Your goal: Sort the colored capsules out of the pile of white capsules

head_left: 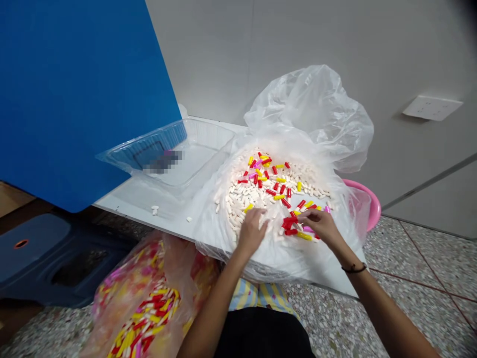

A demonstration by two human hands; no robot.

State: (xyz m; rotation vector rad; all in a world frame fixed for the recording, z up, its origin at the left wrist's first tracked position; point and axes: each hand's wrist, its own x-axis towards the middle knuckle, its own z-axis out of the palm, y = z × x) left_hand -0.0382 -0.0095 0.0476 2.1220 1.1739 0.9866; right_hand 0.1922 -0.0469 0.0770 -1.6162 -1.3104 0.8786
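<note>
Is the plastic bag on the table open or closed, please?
Open. The plastic bag is spread wide on the table, with white pieces and coloured pieces lying exposed in it.

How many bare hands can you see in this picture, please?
2: the left hand is by the white pieces on the spread plastic bag, and the right hand is at some red pieces. Neither is fully hidden.

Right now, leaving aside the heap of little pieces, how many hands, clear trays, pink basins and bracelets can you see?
Hands: 2 (left hand, right hand)
Clear tray: 1
Pink basin: 1
Dark bracelet: 1
Total: 5
</note>
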